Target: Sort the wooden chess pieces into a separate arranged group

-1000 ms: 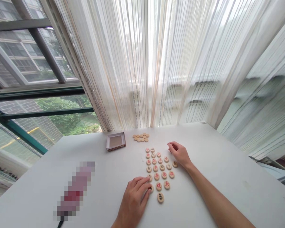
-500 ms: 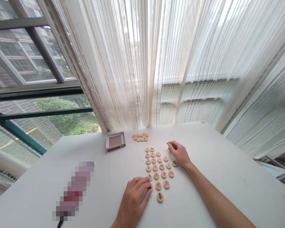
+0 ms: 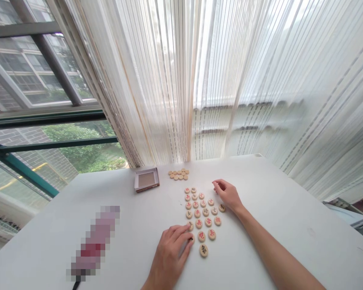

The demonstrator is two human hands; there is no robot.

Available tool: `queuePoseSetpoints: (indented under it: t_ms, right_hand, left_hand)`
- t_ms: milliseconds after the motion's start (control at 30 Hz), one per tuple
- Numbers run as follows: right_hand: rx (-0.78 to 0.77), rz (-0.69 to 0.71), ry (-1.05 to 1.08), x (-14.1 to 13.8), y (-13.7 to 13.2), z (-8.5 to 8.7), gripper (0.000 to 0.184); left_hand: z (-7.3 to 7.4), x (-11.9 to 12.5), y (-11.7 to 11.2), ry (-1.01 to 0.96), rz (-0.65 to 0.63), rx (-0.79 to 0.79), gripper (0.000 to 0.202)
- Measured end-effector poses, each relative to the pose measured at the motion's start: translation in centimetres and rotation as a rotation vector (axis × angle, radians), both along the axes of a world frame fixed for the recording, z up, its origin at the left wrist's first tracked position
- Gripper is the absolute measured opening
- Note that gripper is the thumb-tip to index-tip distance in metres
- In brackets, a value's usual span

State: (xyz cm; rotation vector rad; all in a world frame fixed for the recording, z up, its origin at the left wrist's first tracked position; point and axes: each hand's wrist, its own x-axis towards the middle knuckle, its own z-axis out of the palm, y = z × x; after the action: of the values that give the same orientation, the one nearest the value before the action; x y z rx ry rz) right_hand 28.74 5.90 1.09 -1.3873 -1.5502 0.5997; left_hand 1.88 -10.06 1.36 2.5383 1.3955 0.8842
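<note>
Round wooden Chinese chess pieces with red and black characters lie face up in slanting rows on the white table; one red piece (image 3: pixel 201 236) is near the front. My left hand (image 3: pixel 171 247) rests at the rows' lower left. Its thumb and a fingertip close around the edge of a partly covered Chinese chess piece (image 3: pixel 192 239), and another fingertip touches the piece (image 3: pixel 190 226) above. Right of the rows, my right hand (image 3: pixel 228 193) lies on the table with fingers curled in and nothing visible in them. A black-marked piece (image 3: pixel 222 208) sits beside its wrist.
Several blank-topped pieces (image 3: pixel 179 177) cluster farther back. An open shallow box (image 3: pixel 147 180) stands left of them. A pixelated pinkish object (image 3: pixel 93 241) with a black cord lies at left. Curtains (image 3: pixel 181 100) hang behind the table (image 3: pixel 133 225), beside an open window.
</note>
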Motion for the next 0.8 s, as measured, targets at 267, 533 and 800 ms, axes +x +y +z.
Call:
queuePoseSetpoints:
  t_ms: [267, 533, 800]
  right_hand:
    - [-0.002, 0.007, 0.002, 0.0, 0.0, 0.0, 0.034]
    - [-0.004, 0.004, 0.000, -0.1, 0.0, 0.1, 0.035]
    - [0.007, 0.004, 0.009, -0.2, 0.0, 0.0, 0.032]
  left_hand:
    - [0.1, 0.1, 0.1, -0.009, -0.007, -0.050, 0.020]
    - [-0.3, -0.4, -0.1, -0.152, 0.024, -0.138, 0.026]
    - [3.9, -2.1, 6.0, -0.279, 0.059, -0.207, 0.023]
